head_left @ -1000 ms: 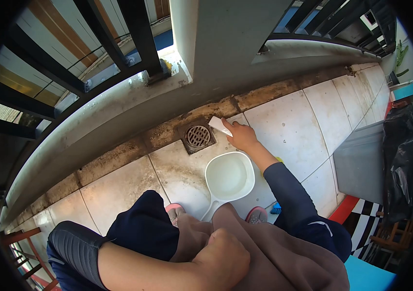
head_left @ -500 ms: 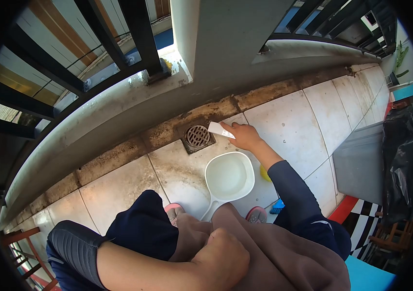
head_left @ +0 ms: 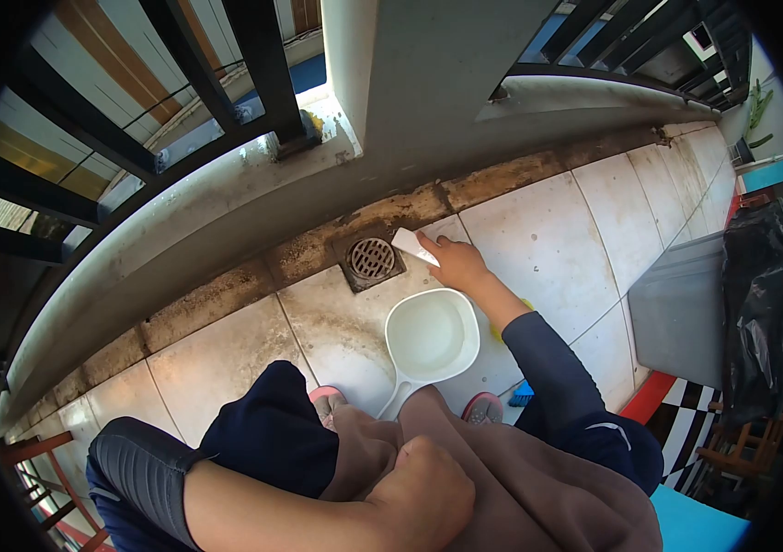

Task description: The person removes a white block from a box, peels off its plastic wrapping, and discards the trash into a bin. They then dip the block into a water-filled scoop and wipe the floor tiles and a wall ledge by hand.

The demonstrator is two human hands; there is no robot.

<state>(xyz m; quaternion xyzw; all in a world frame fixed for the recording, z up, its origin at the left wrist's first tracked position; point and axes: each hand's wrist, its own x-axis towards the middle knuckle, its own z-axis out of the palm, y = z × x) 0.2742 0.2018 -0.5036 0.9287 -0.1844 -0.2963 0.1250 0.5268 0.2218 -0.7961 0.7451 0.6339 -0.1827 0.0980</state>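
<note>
My right hand (head_left: 457, 264) is closed on a white block-like object (head_left: 414, 247), perhaps a brush, against the tiled floor. Just left of that object lies a round slotted drain cover (head_left: 373, 258) in a dark square frame. Below my right hand, a white dipper (head_left: 433, 336) holds clear liquid, its handle pointing down toward my lap. My left hand (head_left: 422, 492) is curled into a fist on the brown cloth (head_left: 520, 488) over my lap; whether anything is inside it is hidden.
A grey wall (head_left: 410, 152) with black railings runs behind the drain. On the right stands a grey bin (head_left: 681, 308) with a black bag. A blue bristled item (head_left: 521, 395) and a partly hidden yellow object (head_left: 527, 304) lie near my right arm.
The right hand and white object shift slightly back and forth beside the drain. The yellow object shows more at half a second ago, then is partly covered by the right arm. My left hand stays put.
</note>
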